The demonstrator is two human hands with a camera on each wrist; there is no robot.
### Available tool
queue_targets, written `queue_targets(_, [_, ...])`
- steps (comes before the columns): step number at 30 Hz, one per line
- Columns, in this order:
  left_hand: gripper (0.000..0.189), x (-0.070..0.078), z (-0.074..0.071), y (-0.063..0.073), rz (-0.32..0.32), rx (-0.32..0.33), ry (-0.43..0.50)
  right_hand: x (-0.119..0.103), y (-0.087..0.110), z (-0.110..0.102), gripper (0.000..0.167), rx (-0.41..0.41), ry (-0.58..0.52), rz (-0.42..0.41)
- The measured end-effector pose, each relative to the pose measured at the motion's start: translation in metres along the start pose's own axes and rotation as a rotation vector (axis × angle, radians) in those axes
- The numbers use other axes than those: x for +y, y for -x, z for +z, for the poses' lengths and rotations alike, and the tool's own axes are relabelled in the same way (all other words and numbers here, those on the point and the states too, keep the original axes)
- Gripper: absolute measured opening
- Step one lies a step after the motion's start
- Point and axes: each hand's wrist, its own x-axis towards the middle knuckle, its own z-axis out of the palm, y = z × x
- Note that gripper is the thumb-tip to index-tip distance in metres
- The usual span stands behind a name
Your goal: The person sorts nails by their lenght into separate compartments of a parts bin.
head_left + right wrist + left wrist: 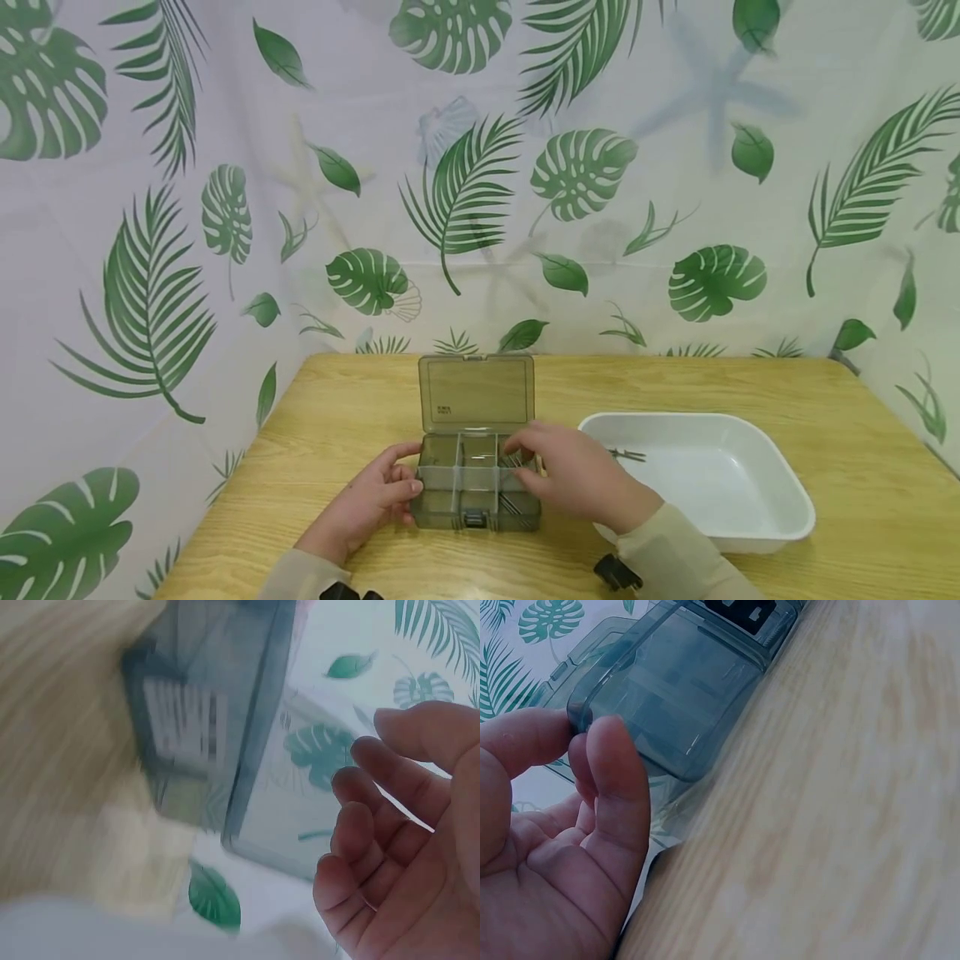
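A grey see-through compartment box (pixel 435 521) stands on the table, its lid (pixel 477 396) raised at the back. My left hand (pixel 375 500) pinches the box's left edge between thumb and fingers; the left wrist view shows them at a rounded corner (pixel 579 712). Over the back right compartment hovers my right hand (pixel 577 479), its fingers loosely bent. Between those fingers (pixel 356 832) nothing shows in the right wrist view. Thin dark metal pins (pixel 513 504) lie in the front right compartment, and similar ones show under the right hand's fingertips.
To the right of the box stands a white tray (pixel 720 492), with several thin dark metal pieces (pixel 628 455) near its left end. My right forearm reaches across the tray's near left corner. A leaf-patterned cloth (pixel 480 208) hangs behind the wooden table (pixel 360 400).
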Motion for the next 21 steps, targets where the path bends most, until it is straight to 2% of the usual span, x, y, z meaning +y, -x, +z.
queue_targets(9, [0.068, -0.002, -0.002, -0.002, -0.001, 0.016, -0.003, 0.036, 0.025, -0.018, 0.023, 0.075, 0.062, 0.104])
queue_targets(16, [0.067, -0.004, -0.003, -0.003, 0.003, 0.015, -0.002, 0.064, 0.046, -0.031, 0.029, 0.019, 0.039, 0.202])
queue_targets(21, [0.067, -0.005, -0.004, -0.003, 0.007, 0.012, -0.004, 0.084, 0.061, -0.033, 0.036, -0.030, 0.085, 0.266])
